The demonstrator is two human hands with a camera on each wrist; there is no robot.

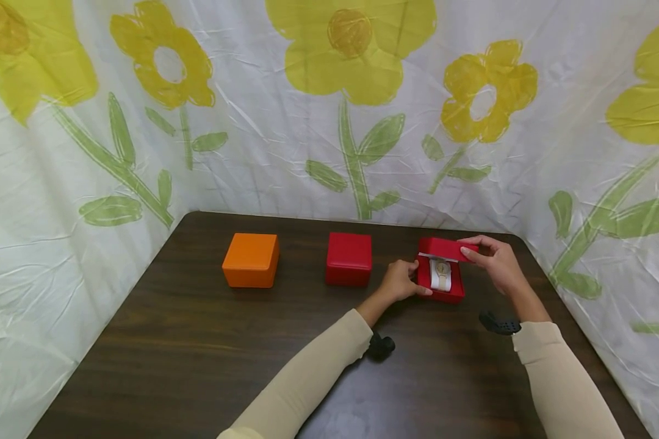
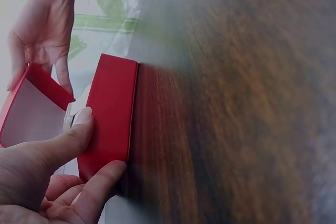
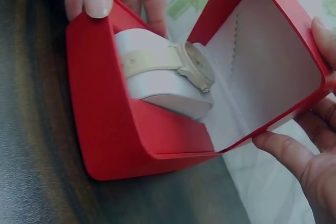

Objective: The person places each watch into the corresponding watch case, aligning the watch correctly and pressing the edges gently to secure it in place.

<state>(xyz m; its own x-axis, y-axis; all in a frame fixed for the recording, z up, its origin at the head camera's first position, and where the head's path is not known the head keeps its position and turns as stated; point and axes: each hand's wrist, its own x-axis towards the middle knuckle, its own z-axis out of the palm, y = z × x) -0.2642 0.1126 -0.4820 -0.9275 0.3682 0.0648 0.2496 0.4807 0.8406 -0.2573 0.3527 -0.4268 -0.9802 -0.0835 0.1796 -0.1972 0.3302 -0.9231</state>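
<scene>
A red watch box [image 1: 447, 297] stands on the table at the right, its lid [image 1: 447, 248] raised. Inside, a watch with a pale strap [image 3: 197, 67] is wrapped round a white cushion [image 3: 168, 94]. My left hand [image 1: 399, 281] grips the box's base at its left side, the thumb over the front rim in the left wrist view. At the other side, my right hand [image 1: 496, 261] holds the lid by its right edge between thumb and fingers. The right wrist view shows the lid's white lining facing the watch.
A closed red box [image 1: 349, 250] sits left of the open one, and a closed orange box [image 1: 250, 252] is farther left. All stand on a dark wooden table [image 1: 198, 353]. A white curtain with yellow flowers [image 1: 252, 152] hangs behind and along both sides.
</scene>
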